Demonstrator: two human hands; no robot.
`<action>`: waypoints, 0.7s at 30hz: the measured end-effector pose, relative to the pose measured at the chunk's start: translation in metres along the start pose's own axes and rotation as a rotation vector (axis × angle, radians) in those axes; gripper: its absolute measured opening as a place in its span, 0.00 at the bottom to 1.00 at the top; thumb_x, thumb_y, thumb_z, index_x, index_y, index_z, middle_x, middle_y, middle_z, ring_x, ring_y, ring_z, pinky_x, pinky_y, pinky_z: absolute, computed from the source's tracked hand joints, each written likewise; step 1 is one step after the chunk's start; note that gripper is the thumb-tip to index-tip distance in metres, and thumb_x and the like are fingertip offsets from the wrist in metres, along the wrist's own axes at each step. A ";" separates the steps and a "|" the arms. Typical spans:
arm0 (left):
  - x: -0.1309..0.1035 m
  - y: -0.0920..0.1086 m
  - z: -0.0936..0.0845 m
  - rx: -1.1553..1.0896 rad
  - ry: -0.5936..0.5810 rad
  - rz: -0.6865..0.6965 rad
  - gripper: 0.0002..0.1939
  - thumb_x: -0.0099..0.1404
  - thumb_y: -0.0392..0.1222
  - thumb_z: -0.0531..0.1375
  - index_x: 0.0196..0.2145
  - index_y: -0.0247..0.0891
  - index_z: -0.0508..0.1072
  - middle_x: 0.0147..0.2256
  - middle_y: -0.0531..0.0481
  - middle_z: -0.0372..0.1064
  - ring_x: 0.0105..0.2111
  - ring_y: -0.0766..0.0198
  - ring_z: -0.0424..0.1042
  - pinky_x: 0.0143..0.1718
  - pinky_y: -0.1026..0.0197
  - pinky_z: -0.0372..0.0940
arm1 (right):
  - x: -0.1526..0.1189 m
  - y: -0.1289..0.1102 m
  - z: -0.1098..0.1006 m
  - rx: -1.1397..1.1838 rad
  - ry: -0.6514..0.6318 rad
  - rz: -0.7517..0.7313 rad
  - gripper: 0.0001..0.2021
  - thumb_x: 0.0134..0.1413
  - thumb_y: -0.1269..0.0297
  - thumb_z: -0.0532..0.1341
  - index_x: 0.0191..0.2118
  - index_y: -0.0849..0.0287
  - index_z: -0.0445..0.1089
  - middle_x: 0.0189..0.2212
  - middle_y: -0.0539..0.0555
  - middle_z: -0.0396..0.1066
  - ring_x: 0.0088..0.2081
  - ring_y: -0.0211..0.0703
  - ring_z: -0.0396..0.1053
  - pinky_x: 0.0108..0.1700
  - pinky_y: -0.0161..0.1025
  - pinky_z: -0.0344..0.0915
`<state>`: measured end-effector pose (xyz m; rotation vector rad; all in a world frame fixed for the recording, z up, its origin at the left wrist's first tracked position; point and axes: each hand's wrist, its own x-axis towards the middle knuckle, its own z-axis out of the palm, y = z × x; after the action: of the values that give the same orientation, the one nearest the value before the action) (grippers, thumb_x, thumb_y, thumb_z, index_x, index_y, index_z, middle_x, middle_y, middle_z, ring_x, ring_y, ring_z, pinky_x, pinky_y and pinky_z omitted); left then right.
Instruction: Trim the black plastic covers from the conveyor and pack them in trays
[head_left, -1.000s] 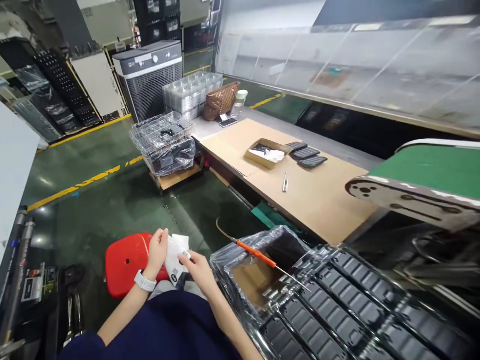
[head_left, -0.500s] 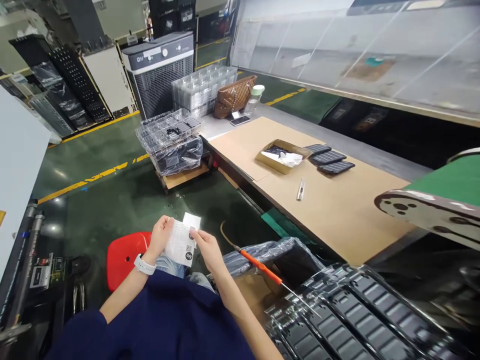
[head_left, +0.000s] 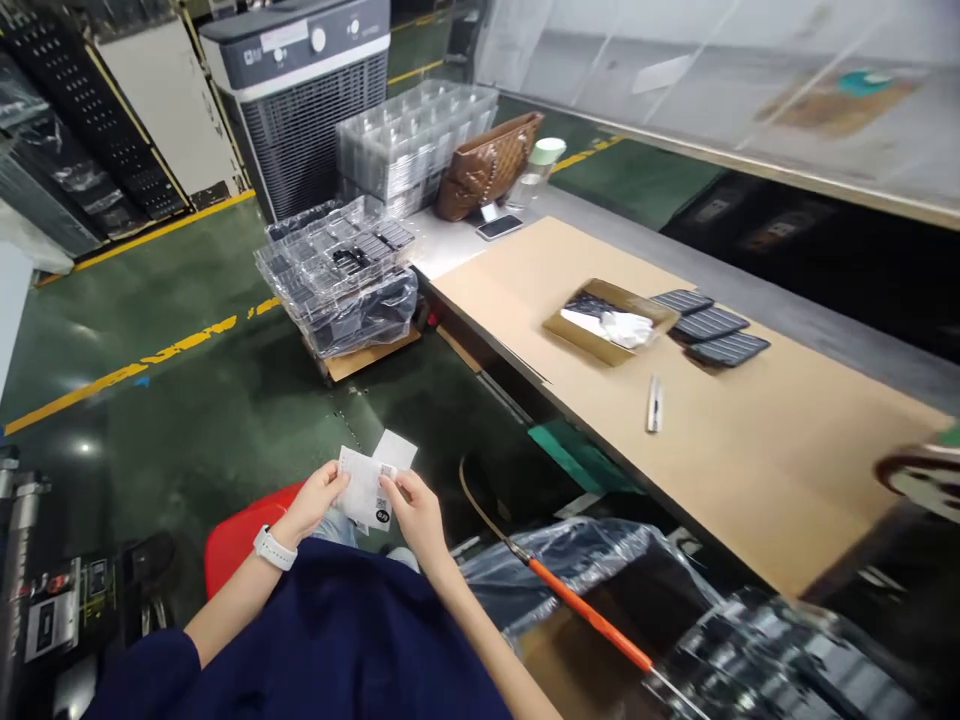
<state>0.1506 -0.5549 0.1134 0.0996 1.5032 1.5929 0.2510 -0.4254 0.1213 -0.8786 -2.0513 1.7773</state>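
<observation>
Between my two hands, above my lap, are white paper labels with small print, a QR code and a black round mark. My left hand, with a white watch on its wrist, pinches the left edge of the labels. Thumb and fingers of my right hand close on their right side. Another white sheet sticks out behind, at the upper right; whether it is separate I cannot tell. Right of my right arm is a tool with an orange handle and a curved tip.
A worktable on the right bears an open cardboard box, black ribbed trays, a utility knife, a phone and a brown bag. Wrapped trays stand ahead, a red stool by my left arm.
My view has turned and moved, so the table and box appear larger and shifted. Both hands still grip the labels; the left hand sits slightly lower, and the rear sheet spreads further to the right.
</observation>
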 end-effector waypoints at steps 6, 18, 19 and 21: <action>0.046 0.046 -0.044 0.080 0.131 0.118 0.21 0.55 0.59 0.60 0.27 0.38 0.62 0.23 0.57 0.62 0.24 0.69 0.61 0.27 0.66 0.58 | 0.053 -0.023 0.052 0.097 -0.376 0.145 0.24 0.47 0.42 0.56 0.25 0.61 0.72 0.24 0.54 0.72 0.29 0.45 0.68 0.33 0.40 0.66; 0.097 0.143 -0.067 0.772 -0.317 0.320 0.11 0.59 0.48 0.58 0.25 0.38 0.71 0.23 0.56 0.66 0.24 0.66 0.61 0.26 0.65 0.51 | 0.134 -0.076 0.031 0.101 -0.326 0.173 0.17 0.41 0.52 0.65 0.29 0.61 0.69 0.24 0.49 0.71 0.27 0.39 0.67 0.30 0.36 0.63; 0.099 0.149 -0.066 0.811 -0.342 0.334 0.11 0.60 0.47 0.56 0.27 0.39 0.72 0.24 0.55 0.68 0.25 0.65 0.63 0.27 0.65 0.52 | 0.141 -0.078 0.029 0.086 -0.308 0.160 0.16 0.42 0.52 0.65 0.28 0.61 0.67 0.22 0.48 0.69 0.25 0.37 0.65 0.29 0.35 0.61; 0.104 0.158 -0.063 0.846 -0.339 0.349 0.11 0.62 0.44 0.54 0.30 0.39 0.74 0.27 0.54 0.71 0.27 0.64 0.66 0.28 0.65 0.53 | 0.153 -0.082 0.025 0.018 -0.291 0.112 0.13 0.45 0.54 0.62 0.26 0.60 0.65 0.21 0.47 0.66 0.23 0.36 0.63 0.27 0.34 0.59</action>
<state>-0.0335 -0.5105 0.1749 1.0958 1.8409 1.0040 0.0972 -0.3561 0.1691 -0.7824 -2.1929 2.0878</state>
